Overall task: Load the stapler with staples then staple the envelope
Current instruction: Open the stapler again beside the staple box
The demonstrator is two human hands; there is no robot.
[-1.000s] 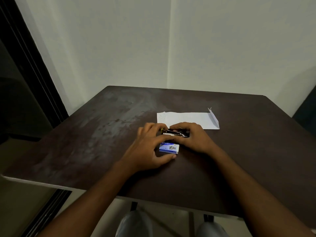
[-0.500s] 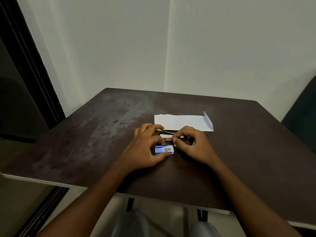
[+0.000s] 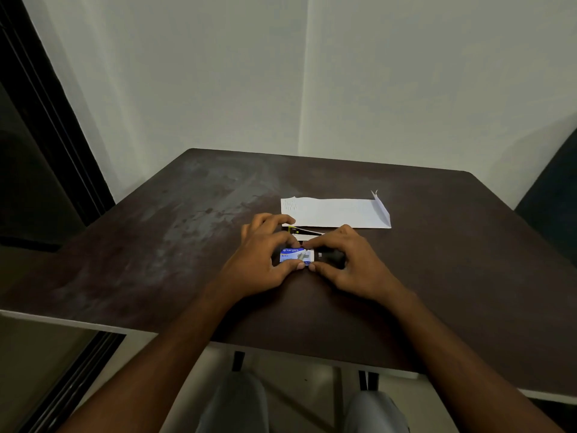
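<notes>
A small blue and white staple box lies on the dark table. My left hand grips its left end between thumb and fingers. My right hand pinches the box's right end with thumb and forefinger. Just behind the box lies a black stapler with a yellow mark, opened out flat, partly hidden by my fingers. A white envelope lies flat beyond the stapler, its flap standing up at the right end.
The table stands in a corner of white walls. A dark door frame runs along the left. A dark chair back shows at the right edge. My knees are below the near table edge.
My right hand has left the stapler and come down to the right end of the staple box. My left hand stays on the box.
</notes>
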